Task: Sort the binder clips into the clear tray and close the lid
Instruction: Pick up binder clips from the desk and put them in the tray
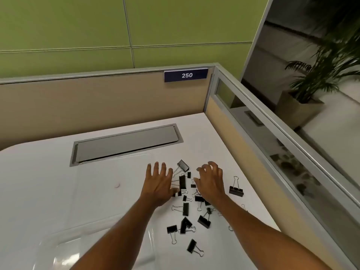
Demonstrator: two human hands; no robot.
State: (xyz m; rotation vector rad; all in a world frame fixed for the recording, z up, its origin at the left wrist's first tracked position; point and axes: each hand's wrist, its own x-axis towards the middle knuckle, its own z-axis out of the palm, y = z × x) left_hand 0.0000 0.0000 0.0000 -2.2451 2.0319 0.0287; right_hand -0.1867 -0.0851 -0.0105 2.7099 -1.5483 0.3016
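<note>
Several black binder clips [185, 208] of different sizes lie scattered on the white desk, right of centre. One larger clip [236, 190] stands apart at the right. My left hand [160, 184] hovers flat over the left side of the pile, fingers spread, holding nothing. My right hand [210, 181] is over the pile's right side with fingers curled and apart, empty as far as I can tell. The clear tray [64, 248] sits at the lower left near the desk's front, partly under my left forearm. Its open clear lid [109, 184] lies flat behind it.
A grey cable hatch [126, 143] is set into the desk behind the lid. Beige partition walls close the desk at the back and right, with a "250" sign [186, 75]. A small white round thing [117, 185] lies on the lid area.
</note>
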